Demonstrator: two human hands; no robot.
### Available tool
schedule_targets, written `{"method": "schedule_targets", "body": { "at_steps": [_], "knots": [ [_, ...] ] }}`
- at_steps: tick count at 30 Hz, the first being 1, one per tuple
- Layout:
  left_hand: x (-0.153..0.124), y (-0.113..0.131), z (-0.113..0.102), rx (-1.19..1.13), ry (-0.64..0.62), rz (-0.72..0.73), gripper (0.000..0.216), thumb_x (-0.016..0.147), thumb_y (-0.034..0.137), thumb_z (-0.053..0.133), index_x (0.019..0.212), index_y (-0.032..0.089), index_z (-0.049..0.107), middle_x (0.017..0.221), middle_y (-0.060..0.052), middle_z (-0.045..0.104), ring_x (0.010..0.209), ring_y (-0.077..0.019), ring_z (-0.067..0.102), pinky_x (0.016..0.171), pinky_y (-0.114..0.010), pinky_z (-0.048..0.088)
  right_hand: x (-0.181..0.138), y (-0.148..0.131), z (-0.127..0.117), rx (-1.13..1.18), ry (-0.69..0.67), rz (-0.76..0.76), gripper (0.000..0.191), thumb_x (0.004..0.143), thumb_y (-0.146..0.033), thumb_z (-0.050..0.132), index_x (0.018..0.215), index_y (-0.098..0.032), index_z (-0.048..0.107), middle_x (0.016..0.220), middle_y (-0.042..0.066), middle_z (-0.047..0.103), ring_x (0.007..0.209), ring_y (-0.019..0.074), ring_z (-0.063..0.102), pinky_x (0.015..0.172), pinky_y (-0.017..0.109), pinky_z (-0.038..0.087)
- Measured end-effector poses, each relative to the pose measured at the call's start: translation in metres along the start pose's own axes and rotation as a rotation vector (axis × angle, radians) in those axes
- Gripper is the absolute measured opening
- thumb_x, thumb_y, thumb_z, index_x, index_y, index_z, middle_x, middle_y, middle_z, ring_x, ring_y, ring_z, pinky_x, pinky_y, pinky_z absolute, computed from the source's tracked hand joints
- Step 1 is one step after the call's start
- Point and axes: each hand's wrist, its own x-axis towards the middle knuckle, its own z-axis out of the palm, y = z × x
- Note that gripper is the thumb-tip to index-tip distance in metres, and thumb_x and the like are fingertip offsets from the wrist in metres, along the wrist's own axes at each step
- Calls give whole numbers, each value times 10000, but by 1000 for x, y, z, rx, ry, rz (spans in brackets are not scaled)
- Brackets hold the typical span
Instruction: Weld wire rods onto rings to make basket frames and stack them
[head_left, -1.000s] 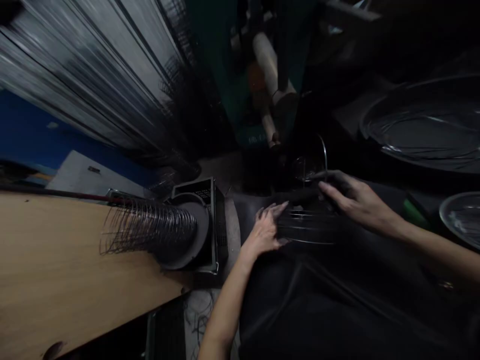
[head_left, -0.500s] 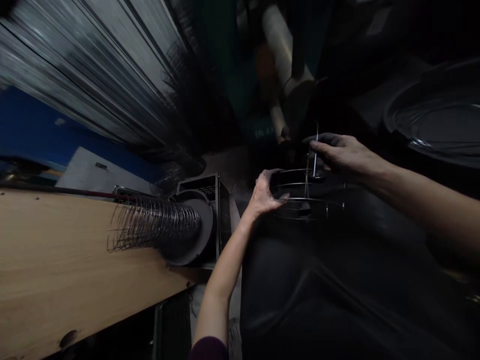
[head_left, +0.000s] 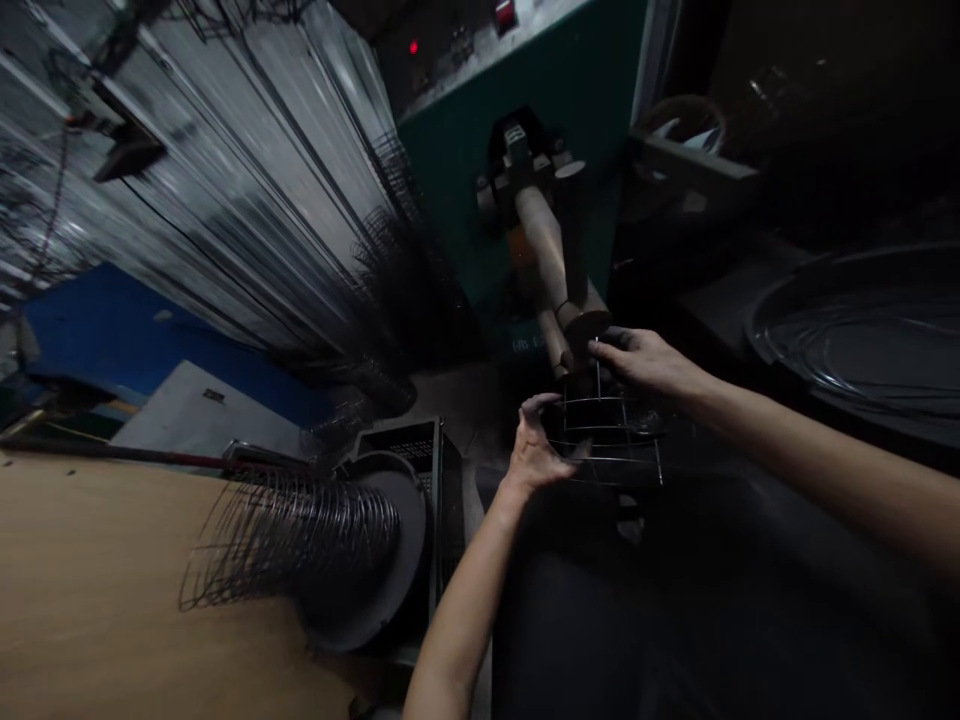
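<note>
The right hand point(head_left: 645, 362) is pinching the top of a wire cage point(head_left: 615, 459), and the partly closed left hand point(head_left: 536, 455) is gripping its side, just below a wood roller point(head_left: 544, 240).

left hand point(head_left: 536, 458): fingers curled; right hand point(head_left: 645, 362): fingers extended, slightly bent

One left hand point(head_left: 536, 460), one right hand point(head_left: 645, 362), one wire cage point(head_left: 611, 440), one stack of wire rings point(head_left: 292, 535), one wooden tabletop point(head_left: 75, 620), one round metal tray point(head_left: 855, 340), one wooden roller point(head_left: 544, 240), one green machine panel point(head_left: 450, 200), one red indicator light point(head_left: 413, 47), one red switch point(head_left: 505, 14), one blue wall panel point(head_left: 97, 330)
</note>
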Motion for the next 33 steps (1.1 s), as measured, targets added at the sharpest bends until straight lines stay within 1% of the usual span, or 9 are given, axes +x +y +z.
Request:
{"method": "schedule_targets", "body": {
  "at_steps": [4, 9, 13, 16, 18, 22, 25, 28, 33],
  "knots": [
    [7, -7, 1, -49, -13, 7, 740, 629, 292, 798, 1190, 239, 319, 1069, -51, 517, 942, -187, 588, 837, -364, 513, 10, 1, -1, -62, 4, -18, 54, 897, -186, 550, 853, -161, 569, 472, -53, 476, 347, 68, 400, 335, 154, 300],
    [12, -8, -1, -82, 4, 38, 725, 638, 288, 781, 1185, 236, 307, 1042, -48, 537, 911, -184, 605, 805, -357, 525, 9, -3, 4, -104, 55, -32, 136, 876, -107, 540, 752, -160, 524, 465, -56, 448, 358, 51, 360, 352, 156, 277],
    [16, -9, -3, -89, 10, 23, 750, 628, 294, 793, 1178, 241, 287, 1030, -45, 546, 897, -184, 614, 788, -360, 530, 9, -6, 7, -86, 25, -56, 186, 842, -40, 521, 700, -154, 487, 470, -43, 462, 382, 45, 377, 370, 149, 284],
    [20, -8, -5, -110, -1, 12, 768, 625, 297, 804, 1178, 244, 275, 1024, -42, 552, 893, -183, 619, 778, -355, 531, 8, -10, 9, -70, 16, -63, 167, 812, -55, 547, 691, -152, 485, 472, -33, 468, 399, 52, 393, 377, 152, 296],
    [24, -8, -7, -120, -6, 14, 777, 625, 300, 811, 1179, 246, 270, 1020, -39, 555, 891, -182, 622, 775, -354, 531, 7, -14, 10, -74, 21, -60, 145, 806, -117, 584, 701, -150, 491, 485, -32, 475, 405, 54, 391, 381, 157, 301],
    [32, -7, -10, -124, -12, 21, 798, 614, 330, 832, 1167, 249, 263, 1033, -44, 563, 906, -191, 629, 782, -365, 539, 7, -19, 13, -80, 54, -53, 183, 801, -226, 643, 715, -149, 502, 497, -39, 472, 425, 58, 405, 401, 165, 315],
    [36, -7, -11, -128, -14, 31, 815, 603, 336, 844, 1162, 244, 258, 1021, -44, 567, 916, -200, 637, 786, -368, 542, 7, -24, 15, -86, 80, -25, 174, 813, -211, 637, 715, -146, 508, 479, -42, 451, 433, 60, 421, 406, 164, 325],
    [39, -8, -11, -160, -26, 50, 818, 615, 332, 836, 1179, 245, 250, 1004, -37, 573, 913, -200, 643, 784, -367, 545, 10, -23, 16, -100, 112, 11, 196, 801, -190, 647, 690, -153, 491, 463, -44, 441, 413, 54, 401, 381, 163, 301],
    [42, -8, -13, -116, -36, 35, 823, 598, 339, 847, 1163, 243, 255, 986, -40, 584, 885, -204, 644, 801, -396, 545, 25, -7, 11, -5, 90, -53, 281, 748, -195, 712, 677, -169, 441, 496, -57, 438, 416, 45, 404, 388, 165, 325]
  ]
}}
